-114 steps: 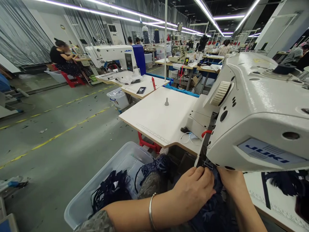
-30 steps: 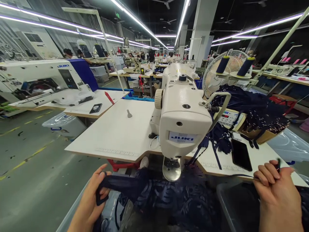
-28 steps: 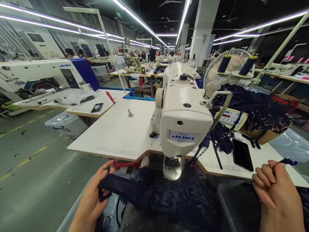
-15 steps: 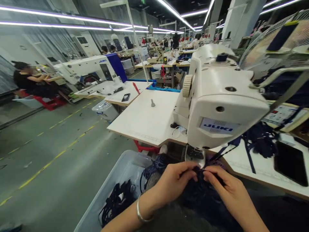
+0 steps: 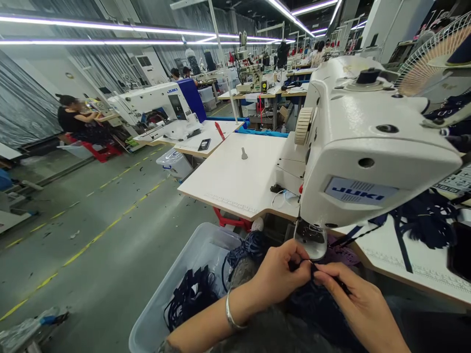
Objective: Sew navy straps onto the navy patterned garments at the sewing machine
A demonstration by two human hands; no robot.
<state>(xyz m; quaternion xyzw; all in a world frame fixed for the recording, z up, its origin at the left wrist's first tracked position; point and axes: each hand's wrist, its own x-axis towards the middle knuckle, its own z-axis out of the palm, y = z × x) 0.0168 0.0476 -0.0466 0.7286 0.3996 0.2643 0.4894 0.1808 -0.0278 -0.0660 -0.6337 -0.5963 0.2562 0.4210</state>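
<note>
Just below the presser area of a white JUKI sewing machine (image 5: 368,162), my two hands meet almost fingertip to fingertip. My left hand (image 5: 281,274), with a silver bangle at its wrist, pinches a dark navy fabric strip. Opposite it, my right hand (image 5: 349,289) pinches the same dark strip; a small shiny point shows between the fingers, too small to name. Navy fabric (image 5: 316,309) hangs beneath both hands over my lap. A clear guard (image 5: 312,242) on the machine sits directly above the fingertips.
To the left, a translucent plastic bin (image 5: 158,304) holds navy straps (image 5: 193,294). The white table (image 5: 228,176) carries a small grey metal piece (image 5: 244,154). More navy strips (image 5: 427,215) and a black phone (image 5: 459,250) lie at right. Another person (image 5: 75,117) sits far left.
The view has shifted, so the surroundings appear further right. My left hand's fingers have curled in more and come closer to the right hand's; both still pinch the dark strip.
</note>
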